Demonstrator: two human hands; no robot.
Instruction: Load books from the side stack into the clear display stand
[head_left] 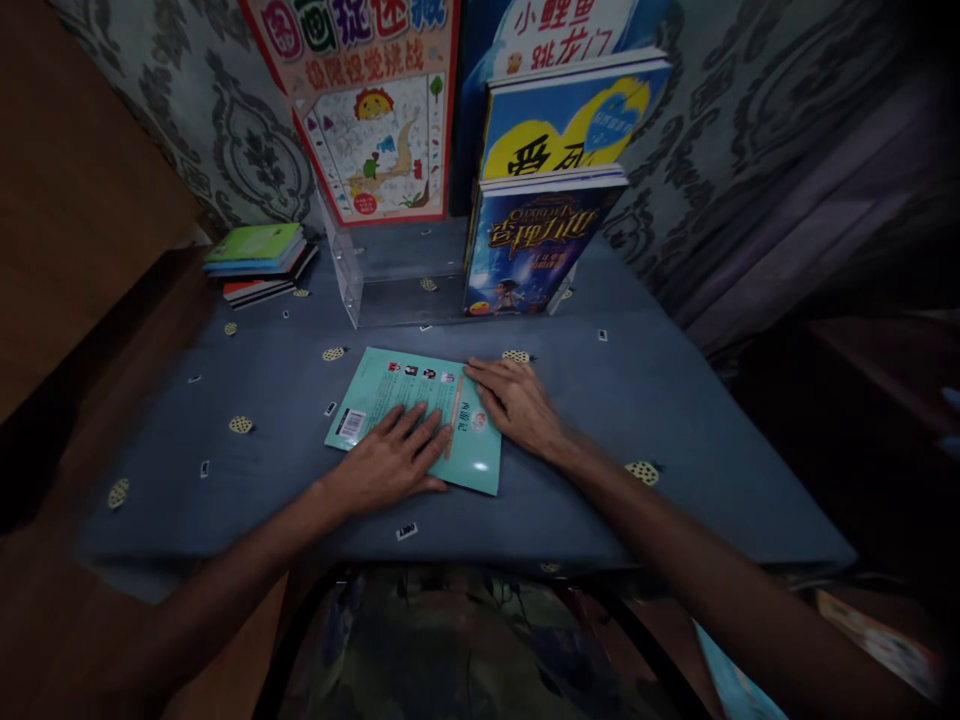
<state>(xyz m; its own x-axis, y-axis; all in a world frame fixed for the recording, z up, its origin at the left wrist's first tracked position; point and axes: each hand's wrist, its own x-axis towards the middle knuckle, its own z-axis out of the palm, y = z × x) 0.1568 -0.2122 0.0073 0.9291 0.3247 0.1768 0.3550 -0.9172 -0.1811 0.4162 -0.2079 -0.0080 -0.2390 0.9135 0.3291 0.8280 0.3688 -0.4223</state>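
Observation:
A thin teal book lies flat on the blue-grey tablecloth, its back cover up with a barcode at the near left corner. My left hand rests flat on the book's near edge, fingers stretched out. My right hand lies on the book's right edge, fingers extended and pointing left along the far corner. Neither hand grips anything.
A clear acrylic book stand stands behind the book, holding a dark blue book and a blue-yellow book. A large activity book leans on the wall. A small stack of books sits at far left.

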